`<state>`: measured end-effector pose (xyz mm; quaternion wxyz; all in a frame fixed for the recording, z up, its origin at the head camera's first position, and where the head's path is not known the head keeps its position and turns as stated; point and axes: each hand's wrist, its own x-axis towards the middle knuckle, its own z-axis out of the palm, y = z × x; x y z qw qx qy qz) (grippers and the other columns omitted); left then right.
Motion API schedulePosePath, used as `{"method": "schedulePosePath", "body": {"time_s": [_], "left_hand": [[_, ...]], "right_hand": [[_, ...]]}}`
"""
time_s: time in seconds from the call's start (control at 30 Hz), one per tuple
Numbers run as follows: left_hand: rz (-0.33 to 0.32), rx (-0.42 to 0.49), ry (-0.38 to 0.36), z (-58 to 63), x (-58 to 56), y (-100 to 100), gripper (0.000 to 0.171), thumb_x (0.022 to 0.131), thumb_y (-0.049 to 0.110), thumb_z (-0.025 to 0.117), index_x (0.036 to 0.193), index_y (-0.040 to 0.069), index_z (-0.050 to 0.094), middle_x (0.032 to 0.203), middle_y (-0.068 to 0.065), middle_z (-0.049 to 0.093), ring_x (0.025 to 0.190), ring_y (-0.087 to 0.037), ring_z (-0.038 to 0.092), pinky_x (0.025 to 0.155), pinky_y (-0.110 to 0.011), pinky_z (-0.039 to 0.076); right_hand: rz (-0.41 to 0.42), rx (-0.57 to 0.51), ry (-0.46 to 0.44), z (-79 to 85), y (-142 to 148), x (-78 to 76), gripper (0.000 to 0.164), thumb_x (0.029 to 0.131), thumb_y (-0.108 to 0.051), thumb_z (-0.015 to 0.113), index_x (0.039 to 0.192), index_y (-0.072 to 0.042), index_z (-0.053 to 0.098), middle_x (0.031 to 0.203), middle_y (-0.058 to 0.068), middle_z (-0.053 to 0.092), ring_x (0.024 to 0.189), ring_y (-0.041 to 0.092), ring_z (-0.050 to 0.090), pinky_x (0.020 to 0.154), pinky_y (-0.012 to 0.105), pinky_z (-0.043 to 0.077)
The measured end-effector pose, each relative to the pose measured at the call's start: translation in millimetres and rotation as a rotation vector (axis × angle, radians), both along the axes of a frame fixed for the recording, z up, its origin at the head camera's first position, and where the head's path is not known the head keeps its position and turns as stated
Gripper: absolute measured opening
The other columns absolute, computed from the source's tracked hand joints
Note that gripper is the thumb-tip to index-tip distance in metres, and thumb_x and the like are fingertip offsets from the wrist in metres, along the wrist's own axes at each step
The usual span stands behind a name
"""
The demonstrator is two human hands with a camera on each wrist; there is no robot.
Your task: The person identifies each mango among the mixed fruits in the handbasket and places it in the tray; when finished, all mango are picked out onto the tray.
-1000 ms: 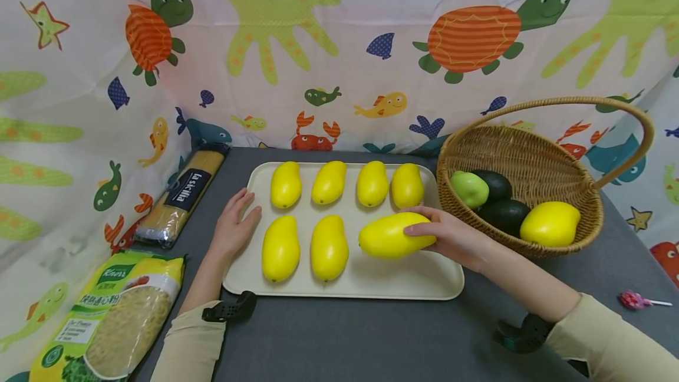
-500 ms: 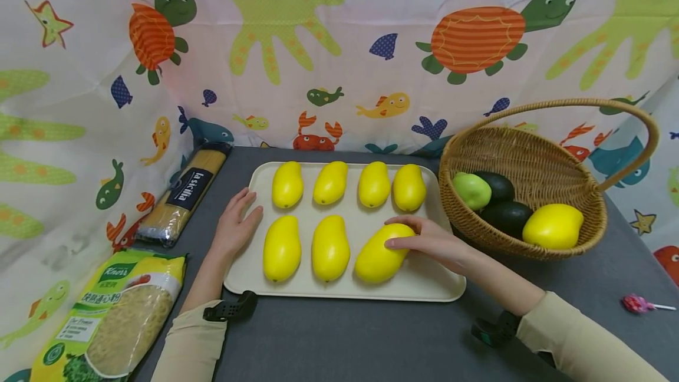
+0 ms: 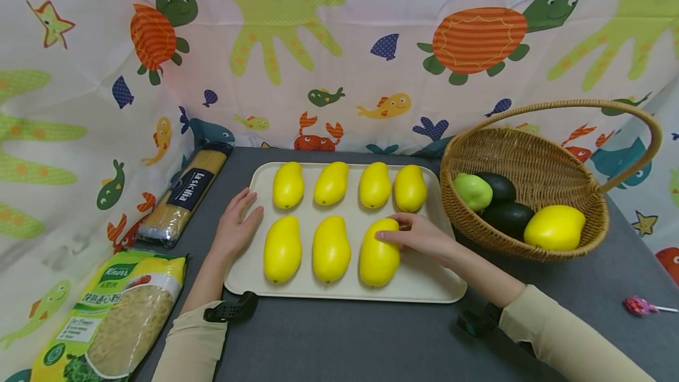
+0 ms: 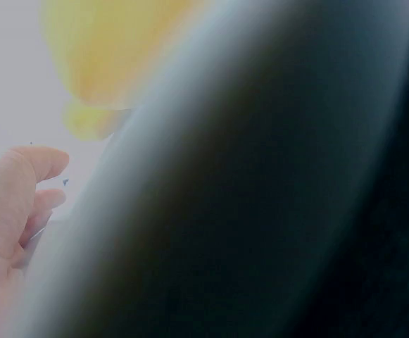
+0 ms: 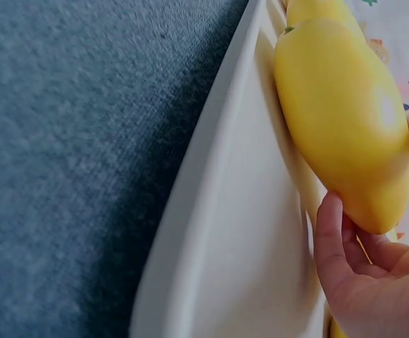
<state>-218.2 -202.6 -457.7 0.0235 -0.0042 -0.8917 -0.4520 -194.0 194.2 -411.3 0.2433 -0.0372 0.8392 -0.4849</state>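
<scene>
On a cream tray (image 3: 429,285), several yellow mangoes stand in two rows. My right hand (image 3: 424,237) grips the upper end of the mango (image 3: 379,261) at the right of the front row. The right wrist view shows this mango (image 5: 341,105) large, with the fingertips of the right hand (image 5: 373,285) around its narrow end. To its left lie a middle mango (image 3: 331,252) and a left mango (image 3: 282,252). My left hand (image 3: 237,226) rests on the tray's left rim, fingers relaxed; the left hand (image 4: 10,211) shows partly in the left wrist view, much of which is blocked by a dark blur.
A wicker basket (image 3: 562,164) at the right holds a green fruit (image 3: 472,192), dark avocados (image 3: 507,220) and a yellow mango (image 3: 554,227). A lollipop (image 3: 640,305) lies at the far right. Left of the tray lie a spaghetti pack (image 3: 185,193) and a Knorr pasta bag (image 3: 127,323).
My right hand has brought the mango down and left to the front row, turning it from sideways to lengthwise beside the others. The left hand has stayed on the tray's rim.
</scene>
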Motion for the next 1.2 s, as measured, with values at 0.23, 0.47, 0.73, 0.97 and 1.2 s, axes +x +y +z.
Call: {"method": "schedulePosePath", "body": {"time_s": [0.23,0.47,0.73,0.97,1.2], "left_hand": [[-0.002,0.010,-0.008,-0.5,-0.2,0.4,0.056,0.100,0.031,0.054,0.149,0.005,0.040,0.160,-0.007,0.022,0.146,-0.032,0.018,0.115,-0.054,0.017],[-0.002,0.006,-0.001,-0.8,-0.2,-0.4,0.057,0.100,0.032,0.053,0.149,0.005,0.040,0.160,-0.007,0.022,0.146,-0.032,0.019,0.115,-0.053,0.018],[-0.001,0.002,-0.008,0.2,0.1,-0.6,0.057,0.100,0.033,0.053,0.149,0.006,0.040,0.160,-0.006,0.022,0.146,-0.032,0.019,0.115,-0.054,0.017],[0.004,0.006,-0.011,0.7,0.7,-0.8,0.057,0.100,0.034,0.053,0.149,0.006,0.040,0.160,-0.006,0.022,0.146,-0.031,0.018,0.115,-0.054,0.017],[0.004,0.002,-0.023,1.1,1.1,-0.1,0.058,0.101,0.034,0.052,0.150,0.007,0.038,0.161,-0.006,0.020,0.146,-0.033,0.017,0.114,-0.055,0.017]], "right_hand": [[-0.016,-0.010,0.020,-3.6,-3.4,-3.8,0.069,0.086,-0.047,0.071,0.136,-0.004,0.051,0.113,0.012,0.058,0.091,0.022,0.054,0.076,0.029,0.048],[-0.020,0.021,0.064,-5.5,-7.1,-3.7,0.068,0.086,-0.051,0.070,0.133,-0.005,0.054,0.112,0.011,0.058,0.081,0.022,0.053,0.066,0.029,0.047],[-0.023,0.036,0.069,-5.8,-9.7,-2.9,0.066,0.085,-0.053,0.070,0.130,-0.008,0.056,0.109,0.010,0.059,0.075,0.023,0.052,0.062,0.031,0.047],[-0.010,0.048,0.066,-5.2,-10.9,-3.7,0.067,0.085,-0.054,0.069,0.132,-0.007,0.056,0.114,0.010,0.059,0.080,0.023,0.052,0.063,0.031,0.047],[0.001,0.045,0.058,-4.2,-10.8,-4.6,0.067,0.086,-0.053,0.068,0.133,-0.007,0.054,0.117,0.011,0.057,0.088,0.023,0.052,0.066,0.030,0.046]]}}
